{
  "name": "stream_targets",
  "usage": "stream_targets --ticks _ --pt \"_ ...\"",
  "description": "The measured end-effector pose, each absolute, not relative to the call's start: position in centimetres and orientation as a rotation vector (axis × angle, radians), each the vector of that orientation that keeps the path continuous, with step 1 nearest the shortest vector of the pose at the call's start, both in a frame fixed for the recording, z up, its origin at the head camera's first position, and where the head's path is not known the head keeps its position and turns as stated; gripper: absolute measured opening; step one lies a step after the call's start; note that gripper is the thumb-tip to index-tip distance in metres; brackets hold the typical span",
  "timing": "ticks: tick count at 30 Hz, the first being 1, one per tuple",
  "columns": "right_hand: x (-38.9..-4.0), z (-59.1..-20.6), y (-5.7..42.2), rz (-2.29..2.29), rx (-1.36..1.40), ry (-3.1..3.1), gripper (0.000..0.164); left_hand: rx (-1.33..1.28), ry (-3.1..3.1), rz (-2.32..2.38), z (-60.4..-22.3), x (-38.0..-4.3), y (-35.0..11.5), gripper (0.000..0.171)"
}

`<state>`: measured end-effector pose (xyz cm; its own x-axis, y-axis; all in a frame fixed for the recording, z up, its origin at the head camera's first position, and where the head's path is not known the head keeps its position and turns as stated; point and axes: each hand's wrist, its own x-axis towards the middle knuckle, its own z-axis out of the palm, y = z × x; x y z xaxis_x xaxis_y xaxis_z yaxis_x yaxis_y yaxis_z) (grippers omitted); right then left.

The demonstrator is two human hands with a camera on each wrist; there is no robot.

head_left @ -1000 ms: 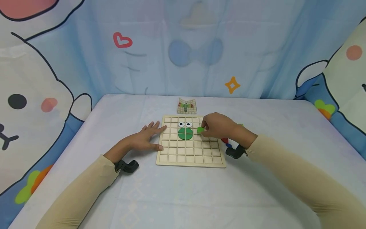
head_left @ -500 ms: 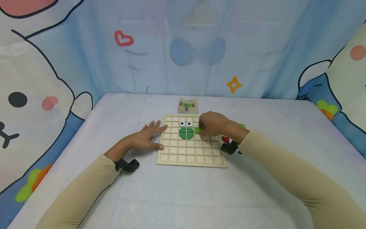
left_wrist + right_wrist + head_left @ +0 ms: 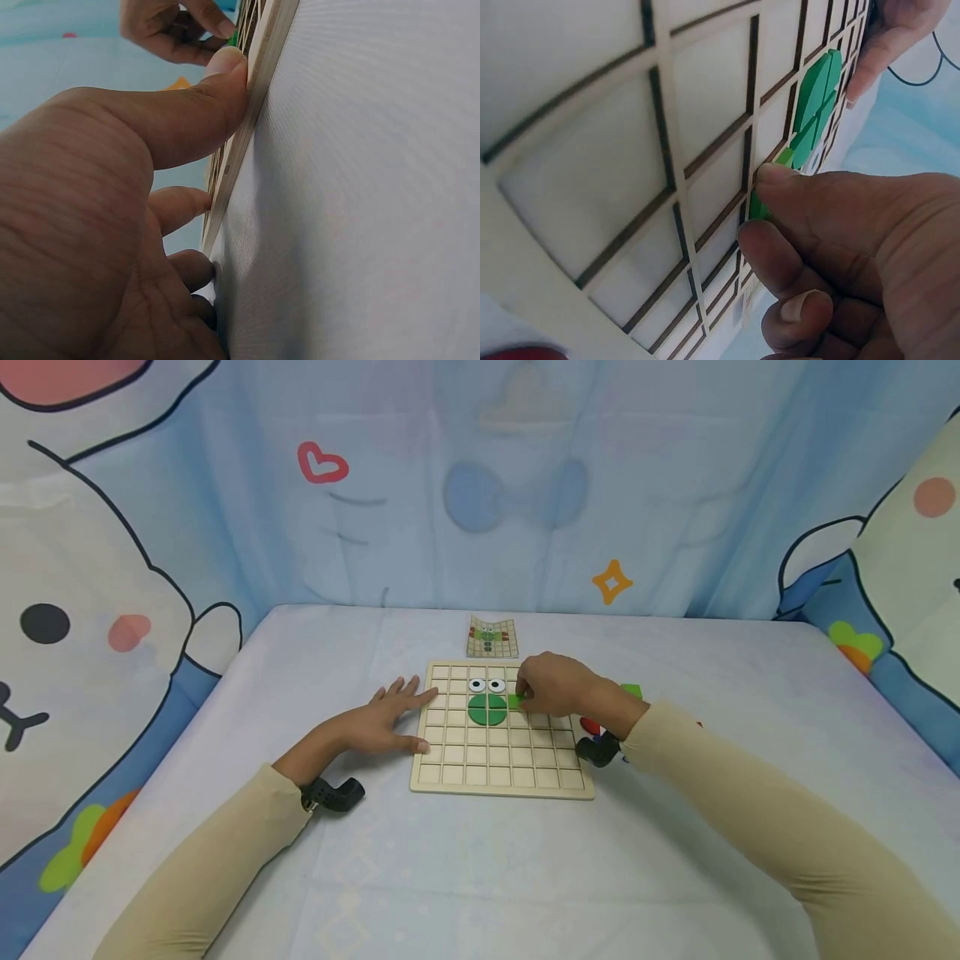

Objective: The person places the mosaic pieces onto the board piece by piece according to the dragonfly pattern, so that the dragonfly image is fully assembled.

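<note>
Pinching one light green tile [image 3: 514, 702] between thumb and forefinger, your right hand [image 3: 558, 683] sits over the single gridded board [image 3: 454, 754], with the tile just beside the right edge of the green circle. Your left hand [image 3: 382, 722] is spread at the board's left side, thumb and forefinger touching the rim. Four dark green quarter-rounds [image 3: 497, 702] make up that circle, and two eye pieces [image 3: 477, 685] lie directly above it. One pattern card [image 3: 492, 637] rests on the white table [image 3: 420, 877] behind the board. To the right, partly behind your forearm, you have a loose light green piece [image 3: 632, 690] and a red one [image 3: 590, 726]. The head view gives you this whole layout but hides most of the tile under your fingers; your right wrist view shows the thumb tip on it, the other fingers curled below, and the dark-lined cells around. Only your left wrist view shows the board's edge side-on, with your thumb tip resting against it. The tile looks flat, bright and straight-edged, though with your fingertips covering it, you can't be sure whether it lies fully down in its cell.
</note>
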<state>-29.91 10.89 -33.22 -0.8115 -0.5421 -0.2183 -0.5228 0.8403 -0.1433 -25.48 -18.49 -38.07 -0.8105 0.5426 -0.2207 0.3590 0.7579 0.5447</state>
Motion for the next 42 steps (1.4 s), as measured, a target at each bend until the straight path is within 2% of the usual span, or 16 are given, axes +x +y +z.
stream_targets --ticks 8,13,16,30,42 --pt "-29.0 -33.9 10.9 -0.117 -0.782 2.825 0.026 0.684 2.583 0.7 -38.1 -25.3 -18.5 0.091" --pt "-28.4 -34.0 11.4 -0.131 -0.734 2.832 0.035 0.68 2.581 0.706 -38.3 -25.3 -18.5 0.09" --pt "-28.1 -33.9 12.5 -0.184 -0.713 2.842 0.039 0.686 2.58 0.71 -38.4 -25.3 -18.4 0.09" --pt "-27.5 -33.5 19.7 -0.277 -0.514 2.933 0.038 0.698 2.589 0.687 -38.1 -25.3 -18.4 0.09" --pt "-27.8 -34.1 21.8 -0.261 -0.413 2.895 0.041 0.702 2.585 0.704 -38.0 -25.2 -18.4 0.09"
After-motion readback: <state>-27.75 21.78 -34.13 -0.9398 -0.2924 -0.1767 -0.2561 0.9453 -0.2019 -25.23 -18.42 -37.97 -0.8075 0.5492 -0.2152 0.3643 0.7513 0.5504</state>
